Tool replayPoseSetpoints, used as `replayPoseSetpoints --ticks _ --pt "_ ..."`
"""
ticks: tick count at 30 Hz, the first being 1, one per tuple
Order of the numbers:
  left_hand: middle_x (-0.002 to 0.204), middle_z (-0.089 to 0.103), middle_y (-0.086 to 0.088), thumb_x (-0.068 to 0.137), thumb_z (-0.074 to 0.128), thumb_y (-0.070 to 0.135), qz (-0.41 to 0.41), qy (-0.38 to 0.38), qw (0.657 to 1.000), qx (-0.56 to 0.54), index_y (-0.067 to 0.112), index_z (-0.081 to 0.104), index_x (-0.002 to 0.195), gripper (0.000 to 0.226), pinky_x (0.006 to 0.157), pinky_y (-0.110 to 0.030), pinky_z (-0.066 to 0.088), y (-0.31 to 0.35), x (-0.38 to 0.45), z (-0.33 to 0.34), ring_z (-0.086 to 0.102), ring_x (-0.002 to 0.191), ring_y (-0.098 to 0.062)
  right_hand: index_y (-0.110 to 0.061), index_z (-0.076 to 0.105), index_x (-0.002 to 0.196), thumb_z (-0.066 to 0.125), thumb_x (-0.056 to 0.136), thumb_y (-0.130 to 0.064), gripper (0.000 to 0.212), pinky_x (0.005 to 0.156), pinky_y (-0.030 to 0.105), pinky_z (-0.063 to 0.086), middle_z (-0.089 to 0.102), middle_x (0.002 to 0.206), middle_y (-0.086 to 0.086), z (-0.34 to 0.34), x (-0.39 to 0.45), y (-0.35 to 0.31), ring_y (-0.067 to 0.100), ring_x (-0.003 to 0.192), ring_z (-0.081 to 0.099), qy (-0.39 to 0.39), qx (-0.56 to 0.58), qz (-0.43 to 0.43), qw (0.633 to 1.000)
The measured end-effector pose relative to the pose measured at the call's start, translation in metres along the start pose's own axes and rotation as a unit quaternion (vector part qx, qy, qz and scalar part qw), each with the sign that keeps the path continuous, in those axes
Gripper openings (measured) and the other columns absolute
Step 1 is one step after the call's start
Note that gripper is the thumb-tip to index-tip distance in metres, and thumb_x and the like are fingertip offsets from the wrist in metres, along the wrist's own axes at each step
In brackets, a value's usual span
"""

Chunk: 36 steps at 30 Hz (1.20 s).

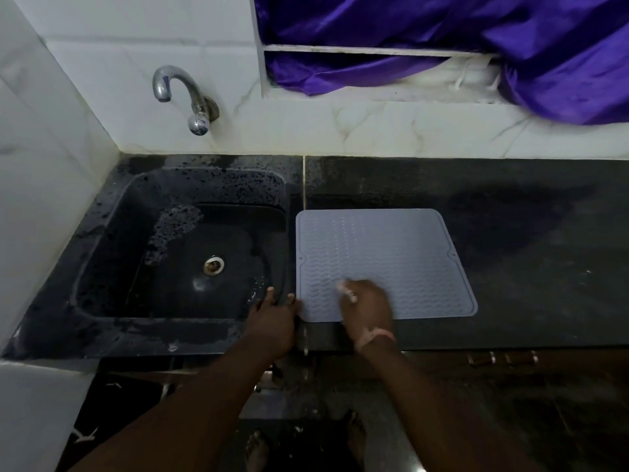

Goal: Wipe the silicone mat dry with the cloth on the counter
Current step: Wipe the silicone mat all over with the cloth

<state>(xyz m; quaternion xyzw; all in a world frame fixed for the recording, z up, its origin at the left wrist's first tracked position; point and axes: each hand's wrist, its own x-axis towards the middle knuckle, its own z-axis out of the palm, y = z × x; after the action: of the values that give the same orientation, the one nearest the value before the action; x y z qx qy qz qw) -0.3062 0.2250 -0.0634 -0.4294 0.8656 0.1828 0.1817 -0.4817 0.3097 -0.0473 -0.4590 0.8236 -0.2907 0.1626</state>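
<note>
One silicone mat [384,264] here, grey with a wavy ribbed pattern, lying flat on the dark worktop [510,233] just right of the one black sink [102,267]. Two hands in view. The left hand [272,321] sits on the strip between sink and mat, fingers spread and fairly straight, fingertips touching the mat's near-left corner. The right hand [366,311] rests on the near part of the mat with fingers curled down; something pale shows at the fingertips, but it's blurred, so I can't tell whether it's pinching a cloth or anything at all. No cloth I can clearly make out.

Around it: one chrome tap [183,97] on the tiled wall above the sink, one purple curtain [476,46] bunched over the window ledge. Two bare feet [303,444] at the bottom, dim and partly cut off.
</note>
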Motion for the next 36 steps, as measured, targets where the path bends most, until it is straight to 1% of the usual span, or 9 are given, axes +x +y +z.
replayPoseSetpoints --ticks 6,10,16,21,23,25,27,31,36 --pt "0.168 0.005 -0.002 0.094 0.052 0.025 0.0 -0.006 1.0 0.003 0.035 0.016 0.158 0.074 0.122 -0.054 0.01 -0.006 -0.008 0.008 -0.007 0.153 -0.036 -0.004 0.071 0.097 0.049 0.1 -0.024 0.03 0.084 0.038 0.05 0.068 0.098 0.019 -0.061 0.014 0.086 0.035 0.088 0.063 0.117 -0.146 0.197 0.962" --pt "0.168 0.001 -0.007 0.093 0.052 0.028 0.005 -0.008 1.0 0.02 0.034 0.012 0.158 0.077 0.122 -0.056 0.009 -0.006 -0.006 0.01 -0.011 0.152 -0.038 -0.006 0.068 0.105 0.047 0.101 -0.021 0.027 0.088 0.037 0.049 0.066 0.104 0.017 -0.022 -0.004 0.046 0.031 0.095 0.062 0.09 -0.19 0.168 0.963" --pt "0.168 0.003 -0.01 0.094 0.055 0.041 0.017 -0.013 1.0 0.016 0.033 0.016 0.158 0.075 0.121 -0.059 0.011 -0.004 -0.009 0.002 -0.011 0.152 -0.038 -0.016 0.07 0.104 0.043 0.099 -0.027 0.029 0.086 0.03 0.045 0.067 0.106 0.006 0.05 -0.031 -0.053 0.021 0.099 0.061 -0.038 -0.15 0.046 0.987" --pt "0.167 0.006 -0.011 0.098 0.047 0.041 0.032 -0.014 0.999 0.024 0.031 0.021 0.157 0.065 0.122 -0.059 0.011 -0.006 -0.014 -0.009 -0.007 0.153 -0.04 -0.014 0.077 0.091 0.063 0.096 -0.028 0.02 0.061 0.01 0.043 0.074 0.089 0.002 0.026 -0.026 -0.043 0.01 0.074 0.065 -0.068 0.045 0.113 0.99" --pt "0.167 0.006 -0.01 0.099 0.045 0.033 0.033 -0.009 0.999 0.02 0.03 0.03 0.155 0.058 0.121 -0.059 0.012 -0.002 -0.012 -0.015 -0.005 0.152 -0.04 -0.015 0.077 0.098 0.064 0.095 -0.03 0.021 0.07 0.012 0.048 0.075 0.095 0.003 0.002 -0.018 -0.018 0.014 0.081 0.069 -0.036 0.073 0.152 0.985" --pt "0.168 0.007 -0.007 0.099 0.045 0.03 0.029 -0.008 1.0 0.004 0.027 0.033 0.154 0.056 0.121 -0.058 0.016 0.002 -0.011 -0.019 -0.001 0.153 -0.039 -0.011 0.077 0.097 0.062 0.096 -0.033 0.026 0.083 0.029 0.057 0.075 0.093 0.008 -0.026 -0.007 0.016 0.025 0.085 0.071 0.008 0.062 0.195 0.979" --pt "0.168 0.009 -0.004 0.097 0.048 0.025 0.037 -0.022 0.999 -0.015 0.026 0.027 0.156 0.062 0.122 -0.056 0.019 0.007 -0.011 -0.016 0.004 0.153 -0.038 -0.007 0.076 0.09 0.061 0.096 -0.031 0.029 0.083 0.041 0.058 0.074 0.089 0.015 -0.058 0.001 0.053 0.032 0.086 0.071 0.064 0.036 0.233 0.97" --pt "0.167 0.014 -0.002 0.093 0.056 0.026 0.044 -0.029 0.998 0.027 0.021 0.023 0.157 0.073 0.122 -0.054 0.019 0.019 -0.009 -0.002 0.008 0.153 -0.037 -0.007 0.073 0.102 0.054 0.097 -0.028 0.029 0.09 0.038 0.051 0.07 0.111 0.02 -0.104 0.014 0.116 0.039 0.103 0.066 0.109 -0.07 0.305 0.943" --pt "0.166 0.016 -0.006 0.094 0.053 0.031 0.012 -0.03 0.997 0.063 0.015 0.022 0.157 0.072 0.119 -0.055 0.022 0.036 -0.008 -0.001 0.008 0.152 -0.04 -0.004 0.067 0.111 0.044 0.1 -0.017 0.028 0.1 0.039 0.044 0.063 0.121 0.017 -0.079 0.016 0.11 0.034 0.115 0.057 0.068 -0.2 0.233 0.949"
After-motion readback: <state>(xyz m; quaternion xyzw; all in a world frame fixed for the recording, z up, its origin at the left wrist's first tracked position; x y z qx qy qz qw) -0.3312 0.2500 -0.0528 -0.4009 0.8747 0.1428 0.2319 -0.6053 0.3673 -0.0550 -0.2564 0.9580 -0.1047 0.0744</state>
